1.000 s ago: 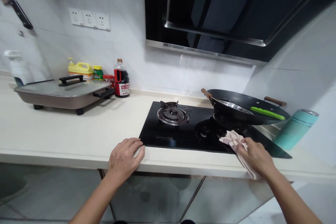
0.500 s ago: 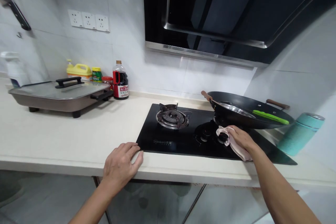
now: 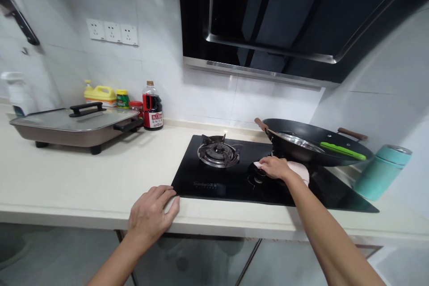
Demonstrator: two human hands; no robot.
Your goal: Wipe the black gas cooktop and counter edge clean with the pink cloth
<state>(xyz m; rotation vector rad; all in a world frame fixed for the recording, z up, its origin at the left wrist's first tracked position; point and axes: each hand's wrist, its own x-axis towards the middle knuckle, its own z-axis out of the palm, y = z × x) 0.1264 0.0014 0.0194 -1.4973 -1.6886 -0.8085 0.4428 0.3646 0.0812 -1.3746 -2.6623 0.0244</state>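
My right hand is closed on a pale pink cloth and presses it over the knob area of the black glass gas stove. One control knob shows just left of my fingers; the other is hidden by the hand and cloth. My left hand lies open on the counter's front edge, its fingertips touching the stove's near left corner. The left burner is bare. Behind my right hand a black wok sits over the right burner, with a green-handled utensil and a shiny metal piece in it.
A turquoise tumbler leans at the right wall. On the left stand a lidded electric pan, a soy sauce bottle, a yellow jug and a spray bottle. The range hood hangs low above the stove.
My right hand has moved left with the cloth, from the right knob towards the left one. My left hand stays at the stove's corner. The view has shifted slightly.
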